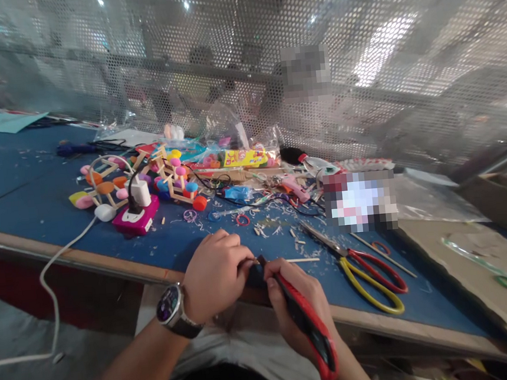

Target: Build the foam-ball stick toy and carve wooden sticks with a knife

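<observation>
My right hand (301,304) is wrapped round a red and black utility knife (307,324), its tip pointing up and left. Beside it, at the table's front edge, my left hand (218,270) is closed in a pinch. Its fingertips meet the knife's blade end around the end of a thin pale wooden stick (301,260). The stick shows again beyond my right hand; its middle is hidden. To the right lie long scissors (362,269) with one red and one yellow handle, blades slightly apart. Small shavings (275,230) are scattered in front of my hands.
A magenta power strip (138,221) with a white charger (141,193) stands at the left, its white cable (50,273) hanging off the edge. Behind are wooden stick pieces with coloured pads (175,182), a pink glue gun (295,187) and bags (246,156). Cardboard (456,273) lies right.
</observation>
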A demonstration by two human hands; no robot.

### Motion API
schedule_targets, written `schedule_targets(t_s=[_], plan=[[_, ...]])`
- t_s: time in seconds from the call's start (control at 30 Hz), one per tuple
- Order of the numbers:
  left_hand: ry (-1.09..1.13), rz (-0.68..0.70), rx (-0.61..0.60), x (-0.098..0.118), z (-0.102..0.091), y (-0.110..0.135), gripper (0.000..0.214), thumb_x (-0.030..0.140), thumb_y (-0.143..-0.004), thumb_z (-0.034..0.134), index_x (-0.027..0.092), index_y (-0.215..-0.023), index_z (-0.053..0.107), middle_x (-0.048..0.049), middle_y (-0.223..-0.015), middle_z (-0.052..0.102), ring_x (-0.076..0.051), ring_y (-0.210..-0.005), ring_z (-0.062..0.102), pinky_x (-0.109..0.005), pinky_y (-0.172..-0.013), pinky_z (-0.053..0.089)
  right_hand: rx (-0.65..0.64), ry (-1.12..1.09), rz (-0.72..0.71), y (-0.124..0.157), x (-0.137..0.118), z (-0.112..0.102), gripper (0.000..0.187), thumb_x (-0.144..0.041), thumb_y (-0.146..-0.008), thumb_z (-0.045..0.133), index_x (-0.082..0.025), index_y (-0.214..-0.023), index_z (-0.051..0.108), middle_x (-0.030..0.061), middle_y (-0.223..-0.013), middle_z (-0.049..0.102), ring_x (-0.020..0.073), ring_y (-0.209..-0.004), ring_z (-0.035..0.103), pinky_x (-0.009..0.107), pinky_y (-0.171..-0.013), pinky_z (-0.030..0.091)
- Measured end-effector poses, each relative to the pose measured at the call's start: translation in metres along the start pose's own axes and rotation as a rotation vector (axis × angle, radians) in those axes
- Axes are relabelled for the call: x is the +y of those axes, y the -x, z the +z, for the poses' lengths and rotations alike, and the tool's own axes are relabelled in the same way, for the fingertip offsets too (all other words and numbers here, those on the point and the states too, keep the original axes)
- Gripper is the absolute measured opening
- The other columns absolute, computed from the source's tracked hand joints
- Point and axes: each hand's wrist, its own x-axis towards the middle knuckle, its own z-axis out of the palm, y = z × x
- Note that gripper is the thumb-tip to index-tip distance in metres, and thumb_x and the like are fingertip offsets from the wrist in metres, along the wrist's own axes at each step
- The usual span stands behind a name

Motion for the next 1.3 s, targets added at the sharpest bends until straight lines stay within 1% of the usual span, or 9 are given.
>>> schedule_targets(t_s=[0.17, 0.27, 0.47, 0.8, 1.0, 1.2, 1.3], plan=[[-0.008, -0.009, -0.003, 0.0012, 0.0000, -0.0002, 0.017, 0.013, -0.094, 0.064, 0.021, -0.087, 0.077, -0.0033, -0.084, 0.065, -0.024, -0.090, 0.057, -0.039, -0.079, 0.044, 0.027, 0.043, -0.090, -0.0008, -0.0025, 0.0020, 0.017, -0.012, -0.095, 0.046, -0.024, -0.084, 0.051, -0.0020, -0.072, 0.061, 0.0156, -0.063, 0.060, 0.026, -0.061, 0.045], [-0.006, -0.005, -0.005, 0.0015, 0.0001, -0.0005, 0.016, 0.014, -0.095, 0.064, 0.020, -0.088, 0.077, -0.0035, -0.084, 0.066, -0.024, -0.090, 0.057, -0.039, -0.079, 0.044, 0.042, 0.055, -0.114, 0.0000, -0.0025, 0.0032, 0.017, -0.011, -0.095, 0.046, -0.024, -0.084, 0.051, -0.0020, -0.072, 0.061, 0.0154, -0.063, 0.059, 0.026, -0.061, 0.045], [-0.018, -0.006, -0.011, 0.0022, -0.0004, -0.0003, 0.016, 0.017, -0.096, 0.065, 0.020, -0.085, 0.077, -0.0036, -0.085, 0.066, -0.024, -0.090, 0.057, -0.038, -0.079, 0.044, 0.050, 0.057, -0.121, 0.0033, 0.0002, 0.0041, 0.016, -0.011, -0.094, 0.048, -0.024, -0.084, 0.050, -0.0026, -0.071, 0.059, 0.0146, -0.060, 0.057, 0.026, -0.060, 0.044], [-0.035, 0.011, 0.014, 0.0004, 0.0018, 0.0004, 0.014, 0.017, -0.096, 0.066, 0.020, -0.086, 0.076, -0.0031, -0.084, 0.066, -0.022, -0.089, 0.057, -0.037, -0.078, 0.044, 0.064, 0.045, -0.131, 0.0057, -0.0006, 0.0036, 0.017, -0.013, -0.095, 0.047, -0.024, -0.082, 0.050, -0.0032, -0.069, 0.056, 0.0141, -0.058, 0.055, 0.027, -0.059, 0.042], [-0.024, 0.005, 0.016, -0.0003, 0.0016, 0.0005, 0.015, 0.018, -0.096, 0.066, 0.021, -0.086, 0.077, -0.0034, -0.084, 0.066, -0.023, -0.090, 0.057, -0.038, -0.078, 0.044, 0.089, 0.024, -0.107, 0.0072, -0.0002, 0.0046, 0.017, -0.014, -0.095, 0.047, -0.024, -0.081, 0.050, -0.0032, -0.068, 0.055, 0.0142, -0.058, 0.054, 0.026, -0.058, 0.042], [-0.020, 0.005, 0.009, -0.0006, 0.0001, 0.0001, 0.016, 0.017, -0.096, 0.065, 0.021, -0.087, 0.077, -0.0040, -0.085, 0.066, -0.024, -0.089, 0.058, -0.038, -0.078, 0.045, 0.072, 0.001, -0.088, 0.0063, -0.0014, 0.0052, 0.018, -0.014, -0.094, 0.047, -0.024, -0.080, 0.049, -0.0026, -0.068, 0.056, 0.0146, -0.060, 0.056, 0.027, -0.058, 0.043], [-0.014, 0.004, 0.009, -0.0006, -0.0003, -0.0001, 0.015, 0.017, -0.095, 0.066, 0.021, -0.086, 0.077, -0.0038, -0.084, 0.066, -0.024, -0.089, 0.058, -0.038, -0.078, 0.045, 0.084, -0.006, -0.073, 0.0048, -0.0018, 0.0052, 0.019, -0.015, -0.095, 0.046, -0.024, -0.079, 0.049, -0.0026, -0.067, 0.056, 0.0149, -0.059, 0.056, 0.027, -0.059, 0.043]])
